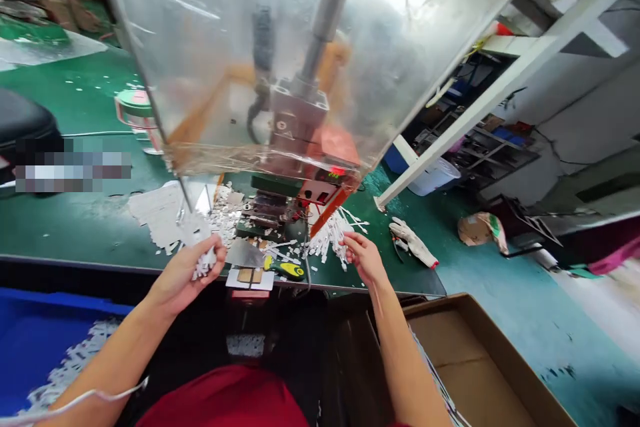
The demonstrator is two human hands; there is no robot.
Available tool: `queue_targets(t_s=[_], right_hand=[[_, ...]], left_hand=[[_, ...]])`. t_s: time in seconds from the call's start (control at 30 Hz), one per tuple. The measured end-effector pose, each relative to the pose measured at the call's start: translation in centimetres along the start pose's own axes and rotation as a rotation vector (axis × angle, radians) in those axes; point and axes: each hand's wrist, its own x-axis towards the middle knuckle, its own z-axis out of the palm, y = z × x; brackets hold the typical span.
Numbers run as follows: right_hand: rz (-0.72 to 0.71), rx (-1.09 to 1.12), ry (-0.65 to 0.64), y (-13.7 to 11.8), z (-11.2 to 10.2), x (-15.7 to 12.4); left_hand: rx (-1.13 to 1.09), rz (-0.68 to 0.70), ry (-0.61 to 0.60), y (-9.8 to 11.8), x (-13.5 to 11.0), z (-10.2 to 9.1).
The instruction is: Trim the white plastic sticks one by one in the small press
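My left hand is closed around a bunch of small white plastic strips, left of the press. My right hand is at the right edge of a loose pile of white strips with small end tabs. Its thumb and forefinger are pinched together; whether a strip is between them is too small to make out. Between the hands stands a small press with a metal cylinder above it and a control box with a red display. White scraps lie around its base.
A clear plastic shield hangs before the press. A yellow-green handled tool lies at the table's front edge, a work glove to the right. Below are a blue bin of white pieces and a cardboard box. A lidded cup stands behind left.
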Motion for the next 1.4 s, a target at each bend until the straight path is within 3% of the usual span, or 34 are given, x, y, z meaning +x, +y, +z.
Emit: queue_targets(t_s=[0.17,0.33,0.57,0.7,0.97,1.4], right_hand=[[0.090,0.158,-0.219,-1.7,4.8,-5.9],[0.169,0.260,-0.501,-2.6,9.5,-7.3],[0.177,0.252,-0.393,-0.2,16.9,-5.0],[0.146,0.255,-0.327,0.8,19.7,-4.2],[0.189,0.280,-0.224,0.4,21.3,-3.3],[0.220,0.291,-0.217,0.2,21.5,-3.1]], left_hand=[[-0.038,-0.005,-0.083,-0.5,0.3,-1.1],[-0.073,-0.016,-0.085,-0.8,0.5,-1.9],[-0.090,-0.022,-0.097,-1.3,1.0,-2.6],[-0.095,-0.021,-0.099,-1.5,1.1,-2.8],[-0.092,-0.033,-0.087,-1.7,1.1,-2.7],[-0.023,0.009,-0.091,-1.8,0.8,-1.9]])
